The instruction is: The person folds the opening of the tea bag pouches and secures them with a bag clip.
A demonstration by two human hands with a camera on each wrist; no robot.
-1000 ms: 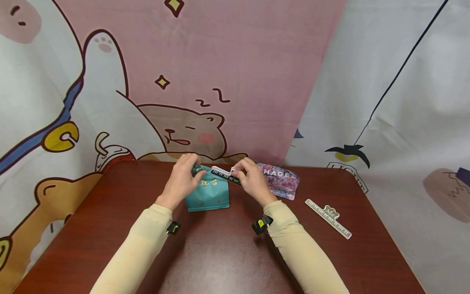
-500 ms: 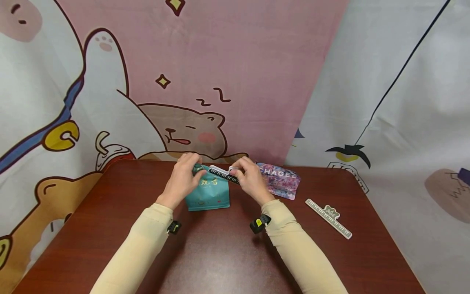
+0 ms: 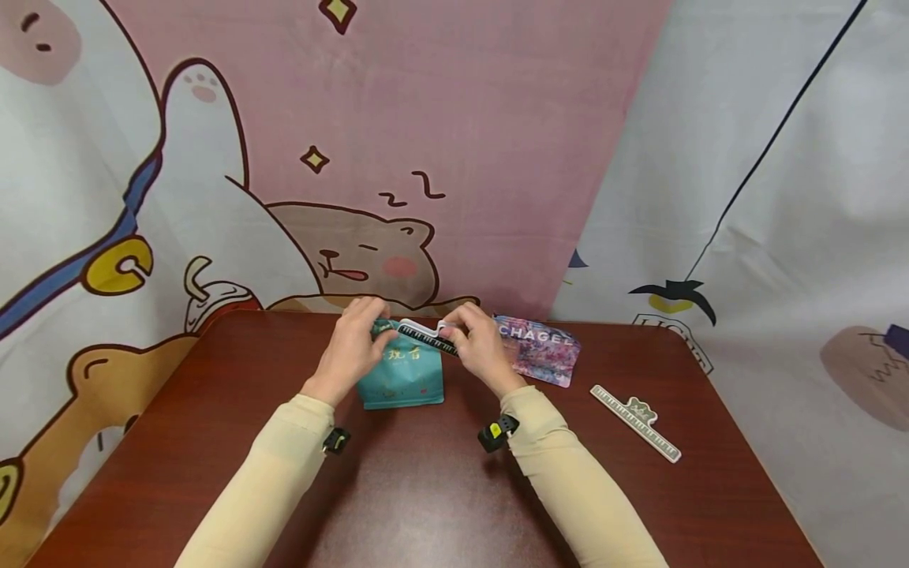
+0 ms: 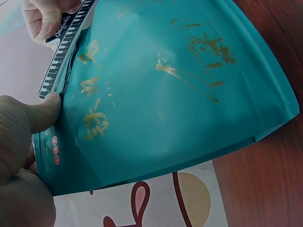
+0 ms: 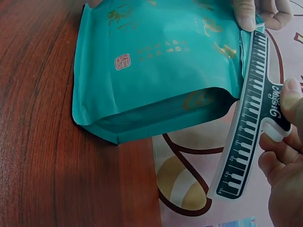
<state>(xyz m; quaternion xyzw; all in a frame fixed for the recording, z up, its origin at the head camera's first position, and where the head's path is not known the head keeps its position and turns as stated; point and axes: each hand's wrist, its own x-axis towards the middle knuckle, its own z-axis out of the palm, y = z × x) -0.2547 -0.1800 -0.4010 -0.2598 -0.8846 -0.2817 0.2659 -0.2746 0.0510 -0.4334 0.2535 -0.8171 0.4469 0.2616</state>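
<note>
A teal stand-up pouch [image 3: 402,375] with gold lettering stands on the dark red table [image 3: 426,489]. My left hand [image 3: 355,347] pinches its top left corner, thumb on the front [image 4: 42,111]. My right hand [image 3: 479,347] holds a black-and-white sealing clip [image 3: 426,338] printed like piano keys, laid along the pouch's top edge. In the right wrist view the clip [image 5: 251,127] runs along the edge of the pouch [image 5: 156,71], my right fingers [image 5: 284,156] round its handle. In the left wrist view the clip [image 4: 64,45] lies against the pouch [image 4: 165,94] top.
A pink patterned pouch [image 3: 543,349] lies flat just right of my right hand. A second, pale clip [image 3: 635,420] lies on the table further right. A cartoon-printed cloth backdrop [image 3: 355,158] hangs close behind the table's far edge.
My right hand has slid the clip a little to the left along the pouch's top. The left hand has kept its hold on the corner.
</note>
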